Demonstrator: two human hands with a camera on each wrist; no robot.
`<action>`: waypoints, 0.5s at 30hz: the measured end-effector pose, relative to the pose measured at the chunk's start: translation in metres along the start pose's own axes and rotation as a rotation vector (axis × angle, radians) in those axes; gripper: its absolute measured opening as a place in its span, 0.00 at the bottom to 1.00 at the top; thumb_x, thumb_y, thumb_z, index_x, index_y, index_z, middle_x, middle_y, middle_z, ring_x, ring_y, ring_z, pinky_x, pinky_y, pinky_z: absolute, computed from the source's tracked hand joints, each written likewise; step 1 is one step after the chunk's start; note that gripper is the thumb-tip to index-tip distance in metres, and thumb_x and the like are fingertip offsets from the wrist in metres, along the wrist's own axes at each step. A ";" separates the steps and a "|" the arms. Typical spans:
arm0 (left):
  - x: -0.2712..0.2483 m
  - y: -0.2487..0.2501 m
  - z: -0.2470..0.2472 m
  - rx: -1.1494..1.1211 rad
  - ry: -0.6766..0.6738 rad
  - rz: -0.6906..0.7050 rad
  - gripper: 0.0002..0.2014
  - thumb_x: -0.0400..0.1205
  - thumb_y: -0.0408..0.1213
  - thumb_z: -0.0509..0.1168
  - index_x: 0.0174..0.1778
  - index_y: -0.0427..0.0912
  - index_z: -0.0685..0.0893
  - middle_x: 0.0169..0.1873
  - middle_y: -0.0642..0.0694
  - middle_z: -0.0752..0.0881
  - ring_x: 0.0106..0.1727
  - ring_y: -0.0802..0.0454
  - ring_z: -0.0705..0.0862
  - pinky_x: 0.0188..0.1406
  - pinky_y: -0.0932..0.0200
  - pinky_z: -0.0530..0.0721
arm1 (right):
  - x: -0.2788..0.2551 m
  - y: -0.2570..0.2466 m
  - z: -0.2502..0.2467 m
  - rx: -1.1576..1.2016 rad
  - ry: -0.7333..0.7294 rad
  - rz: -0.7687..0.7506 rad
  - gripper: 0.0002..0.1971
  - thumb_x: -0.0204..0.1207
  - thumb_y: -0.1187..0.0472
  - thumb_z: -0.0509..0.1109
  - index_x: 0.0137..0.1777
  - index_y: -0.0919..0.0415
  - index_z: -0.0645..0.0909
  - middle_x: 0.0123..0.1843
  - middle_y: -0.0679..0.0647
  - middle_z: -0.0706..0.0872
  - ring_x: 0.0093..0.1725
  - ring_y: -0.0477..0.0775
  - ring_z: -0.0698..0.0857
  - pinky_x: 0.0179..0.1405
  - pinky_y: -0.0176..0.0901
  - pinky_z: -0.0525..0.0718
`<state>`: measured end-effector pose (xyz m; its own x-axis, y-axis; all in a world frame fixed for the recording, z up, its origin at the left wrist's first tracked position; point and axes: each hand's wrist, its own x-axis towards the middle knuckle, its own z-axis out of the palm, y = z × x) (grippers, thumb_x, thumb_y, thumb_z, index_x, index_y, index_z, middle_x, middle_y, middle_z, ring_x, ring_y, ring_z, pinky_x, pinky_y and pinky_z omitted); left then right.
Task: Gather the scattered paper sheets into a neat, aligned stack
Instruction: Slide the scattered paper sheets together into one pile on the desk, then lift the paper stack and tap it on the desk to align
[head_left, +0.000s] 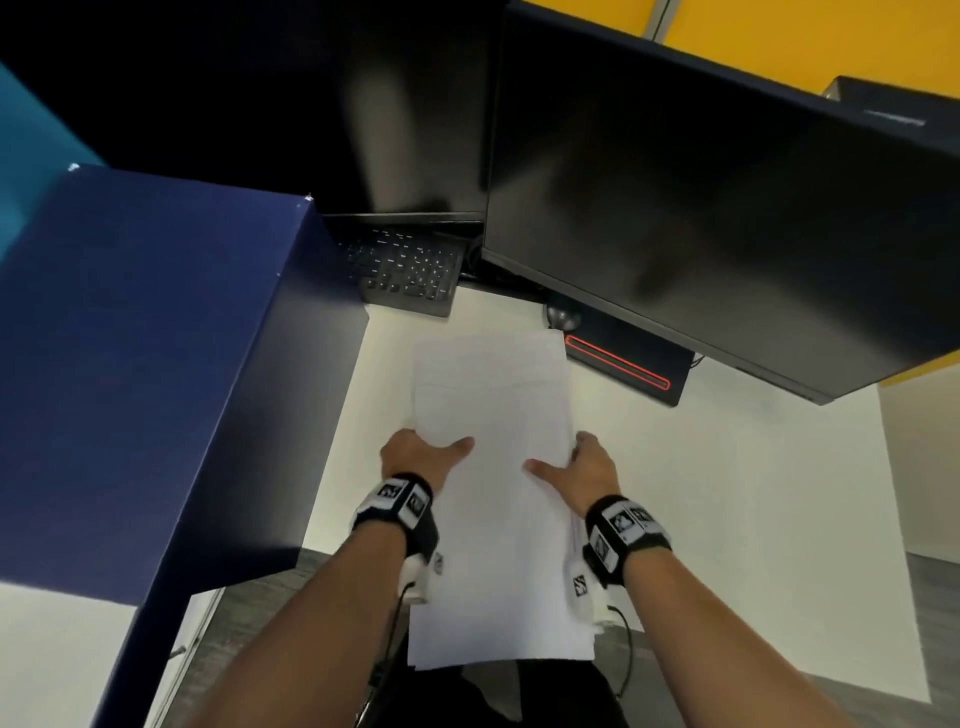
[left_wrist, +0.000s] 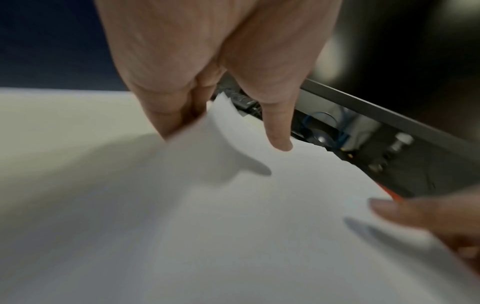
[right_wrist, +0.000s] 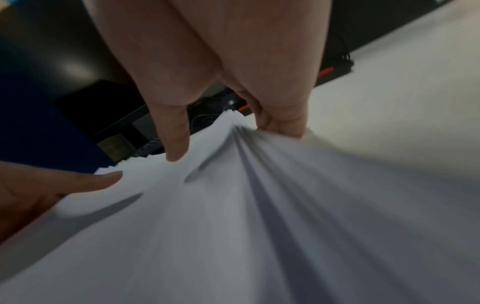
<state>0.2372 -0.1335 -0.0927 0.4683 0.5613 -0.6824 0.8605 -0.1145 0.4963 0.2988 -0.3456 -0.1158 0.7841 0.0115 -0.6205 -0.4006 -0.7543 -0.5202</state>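
The paper stack (head_left: 491, 467) hides the fingers of both hands in the head view; only the thumbs lie on top. The left hand (head_left: 415, 457) and right hand (head_left: 592, 470) thus show backs and thumbs only. The stack's near end covers the person's lap, so what's under it can't be told. In both wrist views the sheets are smeared w/ blur; sheet count unreadable. The blue box (head_left: 156, 364) is cut off at the left edge and hides the left part of the keyboard (head_left: 410, 270). The right monitor (head_left: 701, 208) covers most of the black device w/ a red line (head_left: 623, 369).
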 end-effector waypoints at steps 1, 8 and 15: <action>0.004 0.004 0.003 -0.034 -0.045 -0.017 0.45 0.59 0.62 0.82 0.65 0.35 0.83 0.60 0.43 0.88 0.61 0.39 0.87 0.61 0.54 0.85 | 0.003 -0.008 0.003 0.083 -0.025 0.037 0.45 0.58 0.43 0.86 0.71 0.63 0.72 0.62 0.55 0.82 0.61 0.59 0.84 0.60 0.48 0.84; 0.018 -0.022 -0.008 -0.280 -0.310 0.101 0.25 0.65 0.40 0.86 0.57 0.44 0.89 0.56 0.42 0.92 0.56 0.44 0.90 0.64 0.41 0.85 | 0.010 -0.006 0.000 0.205 -0.127 -0.032 0.29 0.58 0.56 0.88 0.61 0.58 0.87 0.57 0.53 0.92 0.53 0.55 0.91 0.57 0.49 0.88; -0.022 -0.005 -0.051 -0.388 -0.298 0.331 0.18 0.69 0.33 0.83 0.54 0.40 0.91 0.44 0.47 0.95 0.47 0.47 0.94 0.42 0.54 0.91 | -0.023 -0.006 -0.029 0.830 -0.393 -0.143 0.37 0.58 0.62 0.88 0.69 0.64 0.80 0.65 0.66 0.88 0.62 0.68 0.88 0.61 0.64 0.86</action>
<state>0.2127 -0.1034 -0.0527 0.7840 0.2855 -0.5512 0.5491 0.0952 0.8303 0.2972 -0.3603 -0.0812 0.6961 0.4038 -0.5936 -0.6423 -0.0191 -0.7662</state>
